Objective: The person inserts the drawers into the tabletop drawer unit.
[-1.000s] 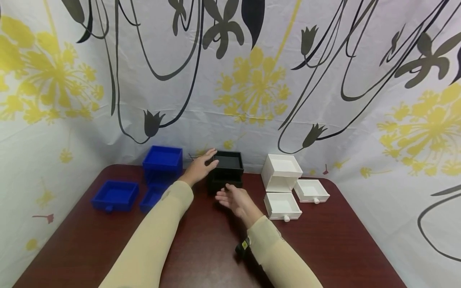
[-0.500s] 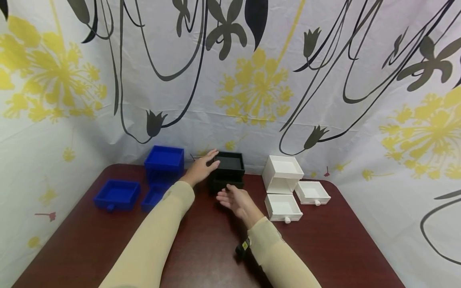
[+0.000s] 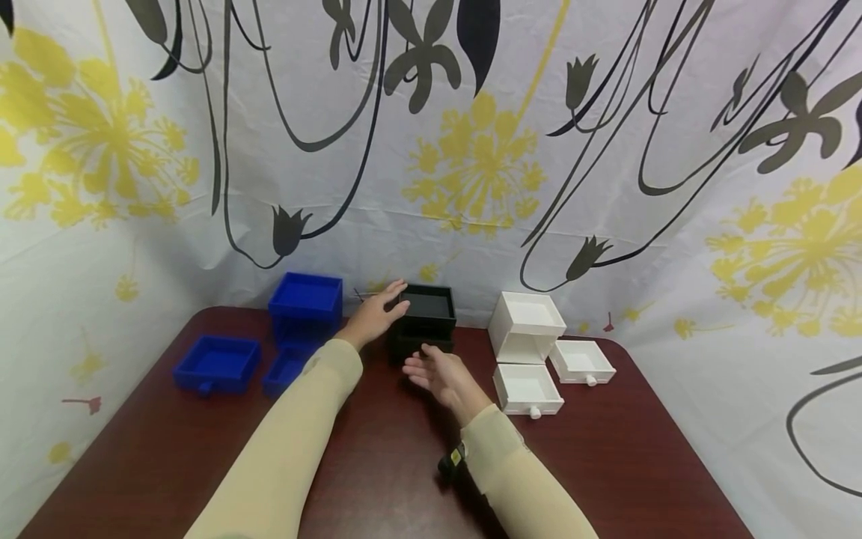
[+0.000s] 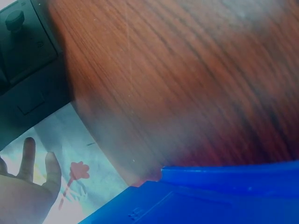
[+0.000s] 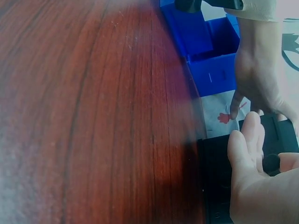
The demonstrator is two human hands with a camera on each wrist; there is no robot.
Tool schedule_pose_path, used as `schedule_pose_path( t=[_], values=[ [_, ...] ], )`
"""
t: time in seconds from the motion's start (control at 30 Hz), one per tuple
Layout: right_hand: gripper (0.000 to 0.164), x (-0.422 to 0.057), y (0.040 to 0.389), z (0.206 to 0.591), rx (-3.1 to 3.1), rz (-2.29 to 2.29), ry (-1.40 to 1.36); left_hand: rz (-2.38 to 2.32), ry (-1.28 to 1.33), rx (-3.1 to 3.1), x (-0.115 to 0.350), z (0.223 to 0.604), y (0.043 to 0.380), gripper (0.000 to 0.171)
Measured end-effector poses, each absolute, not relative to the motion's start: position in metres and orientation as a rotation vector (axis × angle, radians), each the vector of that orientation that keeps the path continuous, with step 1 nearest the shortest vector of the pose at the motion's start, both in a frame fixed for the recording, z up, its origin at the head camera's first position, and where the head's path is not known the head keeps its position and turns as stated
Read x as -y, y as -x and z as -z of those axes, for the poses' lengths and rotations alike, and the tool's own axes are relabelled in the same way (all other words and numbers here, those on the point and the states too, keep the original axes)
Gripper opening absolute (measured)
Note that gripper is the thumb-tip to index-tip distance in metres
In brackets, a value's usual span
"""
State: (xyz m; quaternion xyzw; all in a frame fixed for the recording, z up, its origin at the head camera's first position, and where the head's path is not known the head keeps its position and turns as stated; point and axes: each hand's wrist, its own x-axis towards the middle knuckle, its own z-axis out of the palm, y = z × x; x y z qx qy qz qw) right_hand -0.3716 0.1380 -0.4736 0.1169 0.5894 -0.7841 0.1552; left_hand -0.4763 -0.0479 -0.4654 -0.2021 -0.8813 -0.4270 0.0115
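At the back middle of the table stands a black drawer box with a tray-like top and a dark lower part. My left hand is at its left upper edge, fingers extended; whether they touch cannot be seen. In the left wrist view, a round knob shows on the black front, and the left hand's fingers are spread. My right hand is in front of the box with straight fingers. In the right wrist view, a black knob lies between its thumb and fingers; contact is unclear.
To the left stand a blue box and two blue drawers, one apart, one in front. On the right are a white box and two white drawers. A patterned curtain hangs behind the table.
The whole scene shifts slightly as the head moves. Both hands keep their places at the black box, and no box or drawer has visibly moved.
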Motion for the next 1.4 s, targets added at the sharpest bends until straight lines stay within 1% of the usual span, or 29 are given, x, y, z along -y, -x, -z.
schedule_pose_path(
  t=[0.23,0.8,1.07,1.4],
  values=[
    [0.035,-0.137,0.376,0.473,-1.691,2.244,-0.342,1.334,0.642,2.726,0.05,0.466,0.477,0.069],
    [0.041,-0.139,0.379,0.477,-1.672,2.242,-0.333,1.331,0.628,2.752,0.051,0.465,0.474,0.067],
    [0.036,-0.14,0.383,0.476,-1.667,2.259,-0.341,1.324,0.636,2.749,0.05,0.464,0.474,0.066],
    [0.038,-0.141,0.387,0.475,-1.67,2.262,-0.351,1.32,0.652,2.741,0.049,0.464,0.475,0.065]
  ],
)
